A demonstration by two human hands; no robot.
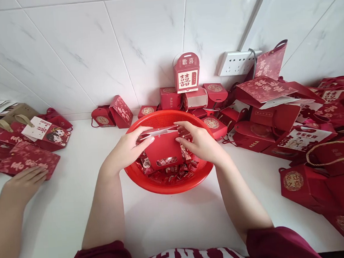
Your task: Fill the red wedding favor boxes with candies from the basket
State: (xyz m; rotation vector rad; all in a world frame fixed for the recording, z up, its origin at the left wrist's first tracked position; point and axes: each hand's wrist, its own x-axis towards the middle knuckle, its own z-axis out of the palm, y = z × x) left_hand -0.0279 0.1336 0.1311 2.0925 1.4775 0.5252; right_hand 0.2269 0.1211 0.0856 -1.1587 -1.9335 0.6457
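Between my two hands stands a red gift box with a small oval window low on its front and its top edge open. My left hand grips the box's upper left corner, thumb in front. The upper right corner is pinched by my right hand, fingers over the edge. Below the box is a red plastic basket holding many small wrapped sweets. The box is over the sweets; whether its bottom rests on them is hidden.
Another person's hand lies on a red gift bag at the left. Red boxes and bags crowd the right side. A tall box stands against the tiled wall near a power strip.
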